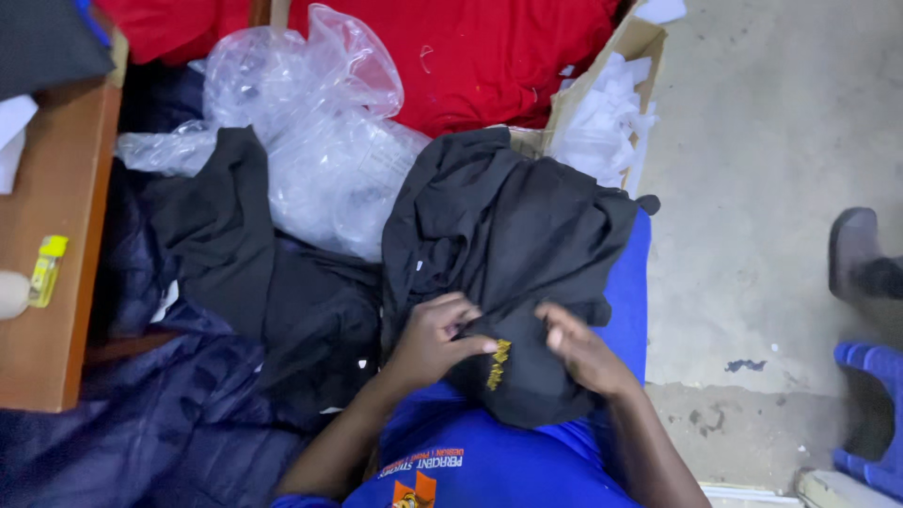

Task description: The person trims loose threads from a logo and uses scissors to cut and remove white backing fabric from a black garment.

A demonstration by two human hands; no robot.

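Observation:
A crumpled black garment [513, 245] with small yellow embroidery [498, 363] lies over my lap, which is clad in blue. My left hand [435, 337] pinches the black fabric just left of the embroidery. On the embroidery's right side, my right hand [581, 348] grips the same cloth with curled fingers. Both hands hold the garment near its lower edge.
Clear plastic bags [315, 122] are heaped ahead, with red cloth [470, 56] behind. More black [254, 273] and dark navy clothing [141, 423] lies left. A wooden table [52, 282] bears a yellow lighter [47, 268]. A cardboard box [602, 85] holds white scraps. Someone's shoe [856, 249] and a blue stool [870, 414] are on the concrete floor.

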